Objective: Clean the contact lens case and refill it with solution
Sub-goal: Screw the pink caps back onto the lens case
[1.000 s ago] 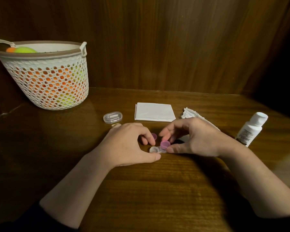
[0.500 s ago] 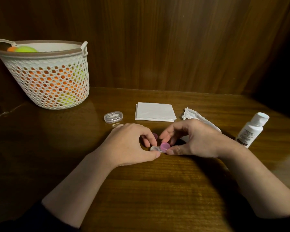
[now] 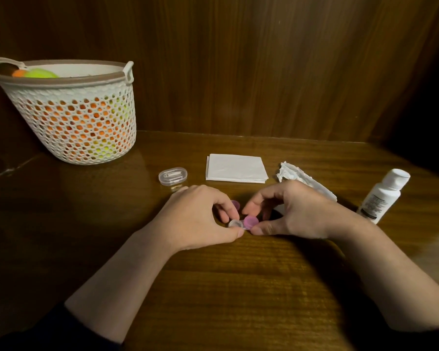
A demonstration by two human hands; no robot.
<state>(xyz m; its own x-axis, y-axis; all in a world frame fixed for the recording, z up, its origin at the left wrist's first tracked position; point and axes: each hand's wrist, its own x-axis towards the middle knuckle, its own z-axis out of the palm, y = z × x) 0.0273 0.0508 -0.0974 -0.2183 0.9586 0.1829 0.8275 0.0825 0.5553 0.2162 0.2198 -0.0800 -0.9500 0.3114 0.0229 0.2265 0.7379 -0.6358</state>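
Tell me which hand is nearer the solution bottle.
Right. The right hand is at the lens case, with the solution bottle off to its right, beyond the wrist. The left hand sits farther left, across the case.

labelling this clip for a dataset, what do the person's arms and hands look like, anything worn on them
Both forearms are bare. A dark sleeve is pushed up near the left elbow, and a dark sleeve edge shows at the right. The left hand and right hand wear no gloves; no rings, watch or bracelets are visible. Fingernails look short and unpainted.
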